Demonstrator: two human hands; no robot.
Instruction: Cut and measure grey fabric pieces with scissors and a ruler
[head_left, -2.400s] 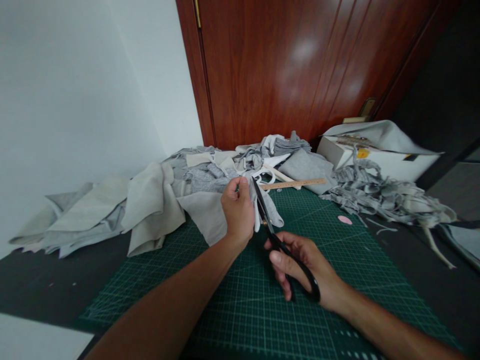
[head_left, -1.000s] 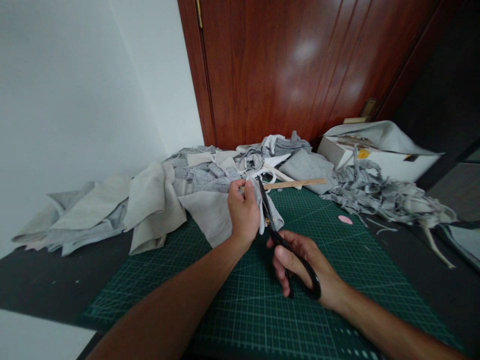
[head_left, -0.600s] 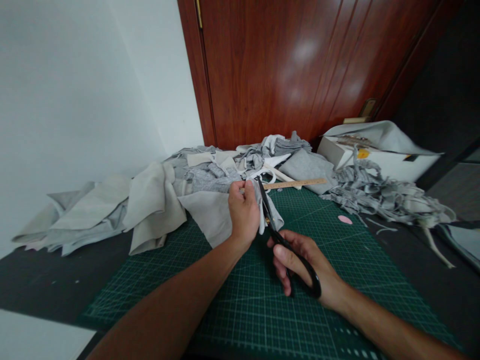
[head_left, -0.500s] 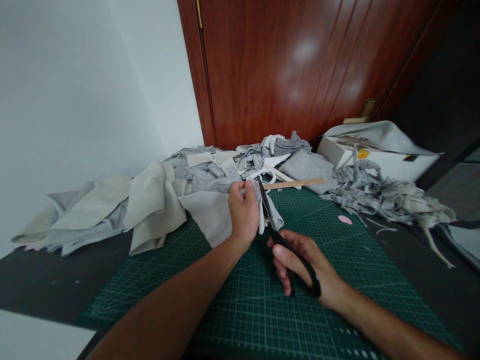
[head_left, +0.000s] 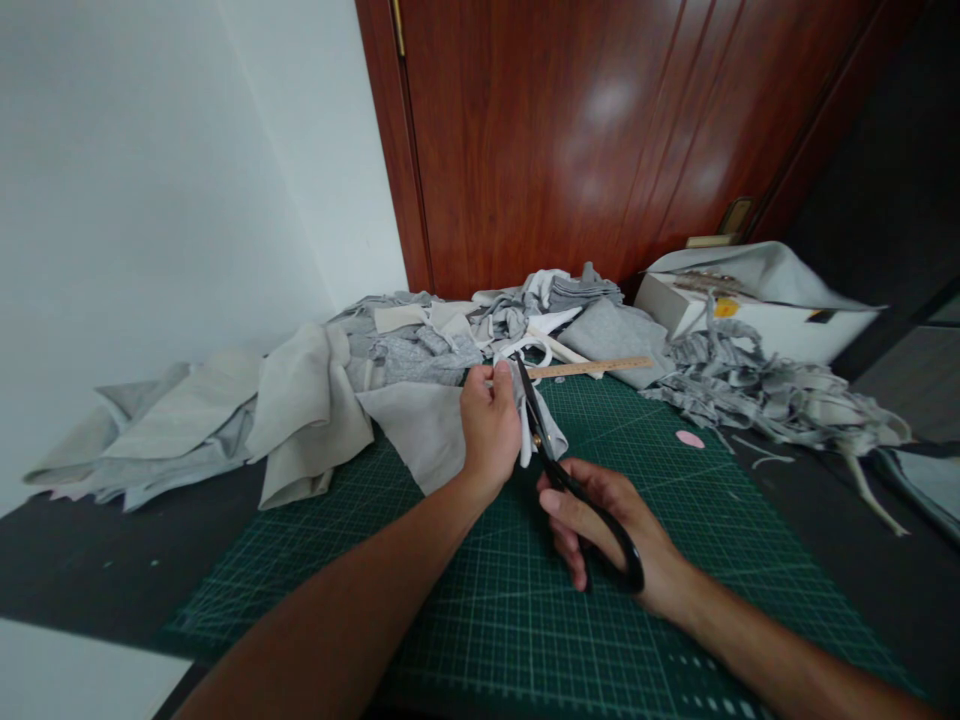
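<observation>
My left hand (head_left: pixel 489 428) is closed in a pinch on a small piece of grey cloth (head_left: pixel 551 428), held up over the green cutting mat (head_left: pixel 480 590). My right hand (head_left: pixel 606 530) grips black scissors (head_left: pixel 559 470) by their handles. The blades point away from me and run through the cloth just right of my left fingers. A larger grey cloth sheet (head_left: pixel 416 425) lies on the mat under my left hand.
Heaps of grey and beige fabric (head_left: pixel 300 400) lie along the wall at the back left. A wooden ruler (head_left: pixel 592 368) rests at the mat's far edge. Grey strips (head_left: pixel 757 395) pile up at the right beside a white box (head_left: pixel 757 300). A pink chalk piece (head_left: pixel 690 439) lies on the mat. A brown door (head_left: pixel 600 140) stands behind.
Both hands have shifted slightly to the right since 2.4 s ago, and the scissors have worked a little further along the cloth. Over the last second almost nothing has moved.
</observation>
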